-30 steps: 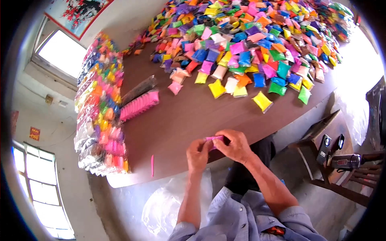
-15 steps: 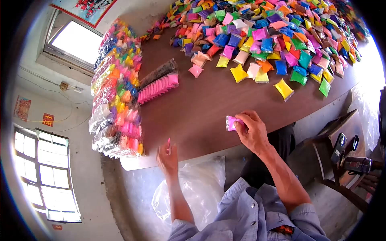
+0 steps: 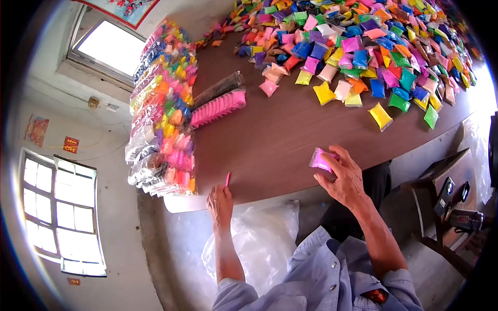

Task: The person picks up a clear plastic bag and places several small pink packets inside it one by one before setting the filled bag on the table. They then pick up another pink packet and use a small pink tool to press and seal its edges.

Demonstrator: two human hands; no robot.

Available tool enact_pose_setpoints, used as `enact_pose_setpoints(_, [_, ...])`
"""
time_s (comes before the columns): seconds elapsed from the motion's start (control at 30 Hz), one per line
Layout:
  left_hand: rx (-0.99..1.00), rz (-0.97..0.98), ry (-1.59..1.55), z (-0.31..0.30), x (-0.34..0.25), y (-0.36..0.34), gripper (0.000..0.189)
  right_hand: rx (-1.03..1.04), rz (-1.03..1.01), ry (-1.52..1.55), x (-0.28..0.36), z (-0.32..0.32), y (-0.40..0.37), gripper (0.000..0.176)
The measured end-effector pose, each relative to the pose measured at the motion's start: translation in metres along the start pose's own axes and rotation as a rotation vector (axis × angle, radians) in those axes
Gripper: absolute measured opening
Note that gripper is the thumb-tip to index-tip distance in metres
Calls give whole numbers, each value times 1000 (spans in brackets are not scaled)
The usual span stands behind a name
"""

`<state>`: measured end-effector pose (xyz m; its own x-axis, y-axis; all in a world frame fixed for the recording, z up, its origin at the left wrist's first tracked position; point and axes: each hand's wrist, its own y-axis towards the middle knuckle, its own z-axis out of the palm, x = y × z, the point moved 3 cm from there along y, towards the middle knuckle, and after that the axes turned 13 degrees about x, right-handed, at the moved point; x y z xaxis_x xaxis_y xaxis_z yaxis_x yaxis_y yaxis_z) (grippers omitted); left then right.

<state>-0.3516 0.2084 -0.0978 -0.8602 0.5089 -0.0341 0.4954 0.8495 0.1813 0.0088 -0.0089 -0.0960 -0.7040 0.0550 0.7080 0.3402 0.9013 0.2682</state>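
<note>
My left hand (image 3: pixel 220 205), at the table's near edge, is closed on a thin pink stick (image 3: pixel 227 179) that points up from the fingers. To the right, my right hand (image 3: pixel 343 179) has its fingers on a small clear packet with pink filling (image 3: pixel 320 160), just over the brown tabletop. The thumb stands away from the packet, below it. Ahead of my left hand, a row of pink packets (image 3: pixel 220 110) lies in a long clear sleeve beside a dark-filled sleeve (image 3: pixel 220 89).
Many sleeves of coloured packets (image 3: pixel 168 119) are stacked along the table's left end. A big heap of loose coloured packets (image 3: pixel 358 52) covers the far side. Below the edge lies a clear plastic bag (image 3: pixel 264 233). A wooden stool (image 3: pixel 456 171) stands at right.
The thumb of my right hand has come away from the pink packet, and the fingers have spread more. My left hand has turned, with the pink stick showing more clearly. The view has shifted slightly.
</note>
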Motion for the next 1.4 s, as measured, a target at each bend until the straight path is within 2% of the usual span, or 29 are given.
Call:
enact_pose_setpoints(0.17, [-74, 60, 76, -2, 8, 3, 5, -32, -31, 5, -4, 2, 0, 48])
enact_pose_setpoints(0.4, [-57, 93, 59, -3, 17, 14, 5, -77, -30, 32, -7, 4, 0, 42])
enact_pose_setpoints(0.57, [-3, -73, 160, 4, 31, 22, 10, -101, -52, 39, -8, 5, 1, 38])
enact_pose_setpoints(0.7, [74, -87, 207, 5, 52, 24, 12, -118, -64, 46, -9, 6, 1, 36])
enact_pose_setpoints(0.77, [173, -218, 115, -4, 63, 22, 23, -112, -59, 54, -10, 6, 1, 37])
enact_pose_setpoints(0.8, [174, -219, 119, -8, 75, 18, 23, -109, -53, 60, -10, 6, 1, 37])
enact_pose_setpoints(0.87, [402, -401, 69, -9, 114, 1, 30, -111, -51, 71, -8, 4, 1, 37])
enact_pose_setpoints(0.93, [398, -519, 20, -15, 140, -29, 37, -120, -37, 73, -8, 3, 1, 37])
enact_pose_setpoints(1.0, [478, -678, 28, -12, 176, -62, 32, -157, -72, 59, -7, 2, 1, 37])
enact_pose_setpoints(1.07, [343, -664, -102, -14, 183, -85, 29, -159, -46, 58, -6, 1, 2, 37])
enact_pose_setpoints(1.17, [171, -569, -444, -14, 150, -84, 14, -169, -82, 25, -5, 2, 2, 37])
enact_pose_setpoints(1.2, [125, -514, -592, -22, 117, -72, 8, -161, -81, 8, -5, 2, 1, 37])
enact_pose_setpoints(1.27, [176, -346, -599, -52, 20, -37, 6, -168, -86, 31, -4, 2, 1, 38])
enact_pose_setpoints(1.33, [194, -112, -764, -40, -40, -14, 4, -186, -98, -1, -5, 3, -2, 41])
enact_pose_setpoints(1.4, [259, -26, -780, -28, -111, -3, 9, -164, -41, 52, -4, 2, -5, 45])
